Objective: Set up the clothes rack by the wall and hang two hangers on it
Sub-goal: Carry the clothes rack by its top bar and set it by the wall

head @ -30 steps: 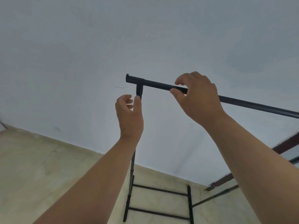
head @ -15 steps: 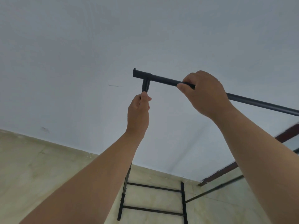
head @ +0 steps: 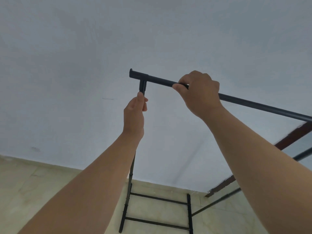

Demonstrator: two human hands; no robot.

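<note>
The black clothes rack stands in front of a pale wall. Its top bar runs from a T-joint at upper centre down to the right edge. My right hand is closed around the top bar just right of the joint. My left hand grips the upright pole directly below the T-joint, and my forearm hides most of that pole. The rack's base frame with two crossbars lies on the floor below. No hangers are in view.
The pale wall fills most of the view and meets a beige tiled floor at the bottom. A dark brown frame and a thin black rail sit at the right.
My left hand was open beside the upright a second ago; it has closed on the pole under the T-joint. The view has tilted slightly, and the right hand keeps its grip.
</note>
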